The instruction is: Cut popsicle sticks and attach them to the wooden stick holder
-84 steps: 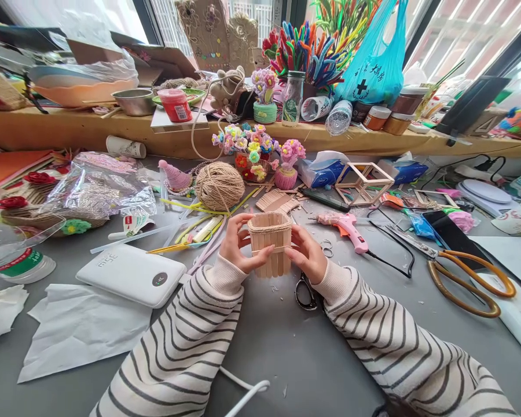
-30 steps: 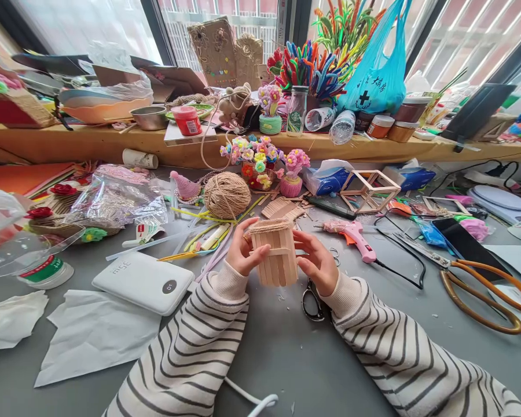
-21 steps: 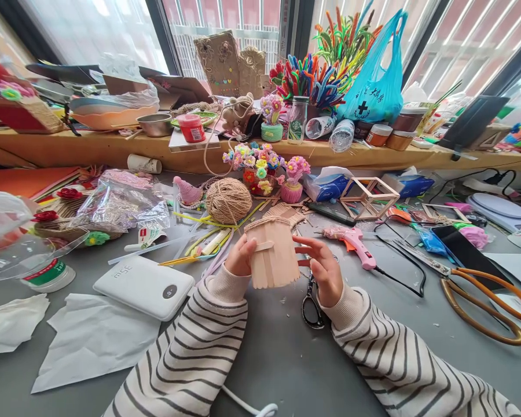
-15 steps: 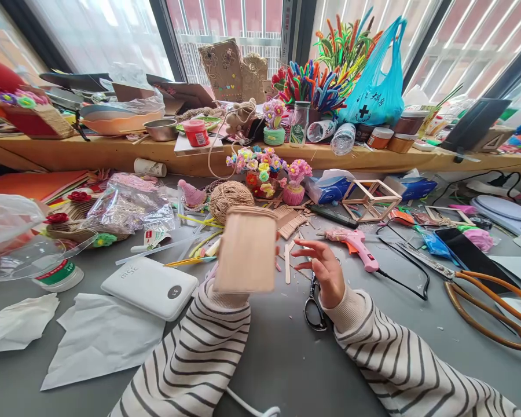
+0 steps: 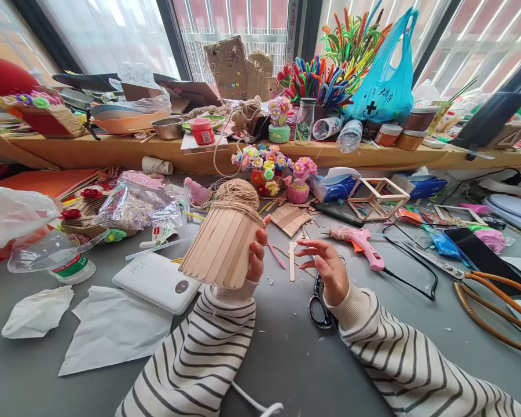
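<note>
The left hand (image 5: 256, 255) is clamped on a stick box (image 5: 220, 246), a small container built of flat wooden craft sticks with twine wound round its far rim. The box is lifted off the grey table (image 5: 286, 359) and tilted, its rim pointing away and to the right. Only the fingertips show, curled round the box's right side; the rest of the hand is hidden behind it.

The right hand (image 5: 327, 269) hovers just right of the box, fingers spread apart and holding nothing. Between the box and this hand a single loose stick (image 5: 292, 262) lies on the table. Black-handled scissors (image 5: 319, 298) lie just below the right hand.

Left of the box sits a white power bank (image 5: 158, 282), with grey lettering on top (it looks like "MSE", though I cannot be sure) and a small round display whose digits are too small to read. Behind the box is a ball of twine (image 5: 238, 191). Right of the box, past the open hand, lies a pink glue gun (image 5: 359, 244). Far behind the box, on the wooden sill, hangs a blue bag (image 5: 380, 87) printed with a black cross and characters I cannot make out.
</note>
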The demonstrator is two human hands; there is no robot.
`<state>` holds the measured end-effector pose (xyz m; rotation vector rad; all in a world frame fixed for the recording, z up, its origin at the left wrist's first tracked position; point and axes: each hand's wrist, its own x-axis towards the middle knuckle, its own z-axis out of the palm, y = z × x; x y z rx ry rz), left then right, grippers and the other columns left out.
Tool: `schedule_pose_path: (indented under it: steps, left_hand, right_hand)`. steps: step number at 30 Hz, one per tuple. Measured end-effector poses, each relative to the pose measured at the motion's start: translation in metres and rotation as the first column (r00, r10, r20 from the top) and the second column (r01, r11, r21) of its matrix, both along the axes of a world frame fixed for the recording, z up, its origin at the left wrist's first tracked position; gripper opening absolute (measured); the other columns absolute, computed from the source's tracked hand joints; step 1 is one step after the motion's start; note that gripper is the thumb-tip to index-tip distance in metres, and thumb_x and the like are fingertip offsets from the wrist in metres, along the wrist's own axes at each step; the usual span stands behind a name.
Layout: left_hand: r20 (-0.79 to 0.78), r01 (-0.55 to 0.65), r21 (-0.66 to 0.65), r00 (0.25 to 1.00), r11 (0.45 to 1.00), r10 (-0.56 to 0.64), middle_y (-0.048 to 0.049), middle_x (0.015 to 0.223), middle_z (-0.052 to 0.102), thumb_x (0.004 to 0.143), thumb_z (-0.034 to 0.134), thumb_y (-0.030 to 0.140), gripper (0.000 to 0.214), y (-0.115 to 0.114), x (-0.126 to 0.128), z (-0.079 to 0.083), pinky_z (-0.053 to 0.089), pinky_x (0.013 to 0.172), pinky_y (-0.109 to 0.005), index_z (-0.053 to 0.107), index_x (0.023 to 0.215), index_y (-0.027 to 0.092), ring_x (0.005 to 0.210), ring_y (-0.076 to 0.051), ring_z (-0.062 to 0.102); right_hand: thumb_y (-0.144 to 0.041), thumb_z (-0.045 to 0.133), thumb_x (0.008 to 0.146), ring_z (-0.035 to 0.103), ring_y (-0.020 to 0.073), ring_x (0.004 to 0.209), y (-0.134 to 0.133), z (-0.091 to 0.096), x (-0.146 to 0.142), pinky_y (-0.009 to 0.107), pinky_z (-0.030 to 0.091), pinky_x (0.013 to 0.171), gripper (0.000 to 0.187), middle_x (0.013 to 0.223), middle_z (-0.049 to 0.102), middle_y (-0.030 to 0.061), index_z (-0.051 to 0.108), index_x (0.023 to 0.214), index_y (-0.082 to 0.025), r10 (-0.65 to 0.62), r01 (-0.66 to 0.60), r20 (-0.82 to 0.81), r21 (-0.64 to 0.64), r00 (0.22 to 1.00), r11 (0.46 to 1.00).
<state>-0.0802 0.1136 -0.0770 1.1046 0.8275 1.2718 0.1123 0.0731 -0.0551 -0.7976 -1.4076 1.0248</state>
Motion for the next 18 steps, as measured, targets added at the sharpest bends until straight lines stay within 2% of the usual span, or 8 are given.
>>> schedule_pose_path:
  steps: [2, 6, 9, 13, 15, 16, 17, 18]
  left_hand:
    - [0.077, 0.056, -0.132, 0.996, 0.99, -0.046, -0.0026, 0.101, 0.057, 0.077, 0.021, 0.063, 0.054, 0.001, 0.001, 0.003, 0.048, 0.05, -0.018, 0.048, 0.114, 0.035, 0.07, -0.008, 0.06]
    - [0.15, 0.06, -0.19, 0.988, 0.98, -0.031, -0.0029, 0.103, 0.057, 0.072, 0.032, 0.064, 0.054, 0.001, 0.002, 0.006, 0.049, 0.054, -0.019, 0.05, 0.113, 0.033, 0.073, -0.009, 0.059]
    - [0.166, 0.056, -0.195, 0.986, 0.979, -0.023, -0.0038, 0.103, 0.058, 0.072, 0.035, 0.063, 0.055, -0.001, 0.003, 0.011, 0.05, 0.058, -0.022, 0.049, 0.114, 0.031, 0.077, -0.011, 0.06]
    - [0.243, 0.141, -0.216, 0.966, 0.966, -0.087, -0.0036, 0.105, 0.058, 0.073, 0.031, 0.064, 0.056, -0.007, 0.009, 0.03, 0.05, 0.062, -0.024, 0.051, 0.111, 0.028, 0.078, -0.011, 0.059]
    - [0.238, 0.183, -0.166, 0.961, 0.969, -0.141, -0.0081, 0.097, 0.061, 0.066, 0.027, 0.073, 0.069, -0.01, 0.015, 0.039, 0.051, 0.062, -0.032, 0.054, 0.104, 0.021, 0.078, -0.018, 0.061]
    - [0.219, 0.167, -0.112, 0.966, 0.979, -0.14, -0.0099, 0.094, 0.062, 0.066, 0.025, 0.074, 0.071, -0.011, 0.019, 0.041, 0.051, 0.063, -0.036, 0.054, 0.101, 0.019, 0.077, -0.021, 0.061]
    - [0.212, 0.157, -0.095, 0.968, 0.983, -0.134, -0.011, 0.095, 0.061, 0.068, 0.027, 0.071, 0.068, -0.011, 0.023, 0.042, 0.051, 0.068, -0.039, 0.052, 0.101, 0.017, 0.082, -0.023, 0.061]
    - [0.183, 0.132, -0.071, 0.976, 0.989, -0.118, -0.0119, 0.093, 0.062, 0.068, 0.037, 0.065, 0.061, -0.011, 0.026, 0.041, 0.05, 0.069, -0.04, 0.051, 0.101, 0.016, 0.082, -0.024, 0.06]
  right_hand:
    - [-0.046, 0.043, 0.08, 0.057, 0.0199, 0.087, 0.0, 0.0, 0.0, 0.033, 0.053, 0.059, 0.033, 0.108, 0.053, 0.01, 0.047, 0.102, -0.022, 0.001, -0.001, 0.002, -0.006, 1.0, 1.0]
    - [-0.046, 0.043, 0.08, 0.057, 0.0196, 0.086, 0.0, 0.0, 0.0, 0.032, 0.053, 0.059, 0.033, 0.108, 0.053, 0.0096, 0.047, 0.101, -0.022, 0.006, -0.006, -0.001, -0.014, 1.0, 1.0]
    - [-0.045, 0.043, 0.08, 0.057, 0.019, 0.087, 0.0, 0.001, 0.0, 0.032, 0.053, 0.06, 0.032, 0.108, 0.053, 0.0095, 0.047, 0.102, -0.022, 0.01, -0.01, 0.006, -0.015, 1.0, 1.0]
    - [-0.046, 0.042, 0.081, 0.056, 0.0187, 0.087, 0.001, -0.001, 0.001, 0.032, 0.053, 0.06, 0.032, 0.108, 0.054, 0.0097, 0.047, 0.102, -0.022, 0.042, -0.042, 0.016, -0.035, 0.999, 0.999]
    - [-0.047, 0.043, 0.08, 0.055, 0.0197, 0.091, 0.003, -0.003, 0.002, 0.034, 0.052, 0.064, 0.035, 0.107, 0.055, 0.0098, 0.047, 0.103, -0.022, 0.066, -0.065, 0.02, -0.052, 0.998, 0.997]
    - [-0.049, 0.043, 0.079, 0.054, 0.0204, 0.094, 0.005, -0.004, 0.003, 0.035, 0.052, 0.068, 0.037, 0.107, 0.056, 0.0098, 0.047, 0.104, -0.022, 0.071, -0.07, 0.017, -0.064, 0.997, 0.996]
    - [-0.05, 0.044, 0.078, 0.053, 0.021, 0.098, 0.007, -0.006, 0.003, 0.037, 0.05, 0.073, 0.039, 0.107, 0.056, 0.0099, 0.047, 0.105, -0.022, 0.072, -0.071, 0.007, -0.078, 0.997, 0.994]
    - [-0.052, 0.045, 0.077, 0.052, 0.0215, 0.101, 0.008, -0.007, 0.004, 0.038, 0.049, 0.077, 0.041, 0.108, 0.056, 0.01, 0.047, 0.106, -0.022, 0.069, -0.07, -0.007, -0.095, 0.998, 0.993]
